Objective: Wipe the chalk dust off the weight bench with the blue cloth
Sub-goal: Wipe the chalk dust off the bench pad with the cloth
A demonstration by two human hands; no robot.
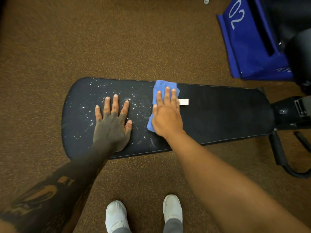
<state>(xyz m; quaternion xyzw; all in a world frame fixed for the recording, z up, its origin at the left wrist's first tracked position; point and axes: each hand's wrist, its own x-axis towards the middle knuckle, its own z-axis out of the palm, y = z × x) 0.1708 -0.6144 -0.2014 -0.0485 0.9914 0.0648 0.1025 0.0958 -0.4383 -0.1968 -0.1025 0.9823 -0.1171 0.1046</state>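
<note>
The black padded weight bench (218, 115) lies across the middle of the view. White chalk dust (94, 98) speckles its left half; the right half looks dark and clean. My right hand (166, 115) presses flat on the blue cloth (164, 86) near the bench's middle, and a white tag (184, 102) sticks out from the cloth to the right. My left hand (112, 121) rests flat on the dusty left part with fingers spread, holding nothing.
Brown speckled floor (84, 39) surrounds the bench. A blue panel marked "02" (249, 39) and dark equipment stand at the upper right. The bench's black frame and legs (286, 148) extend at the right. My white shoes (116, 216) are below the bench.
</note>
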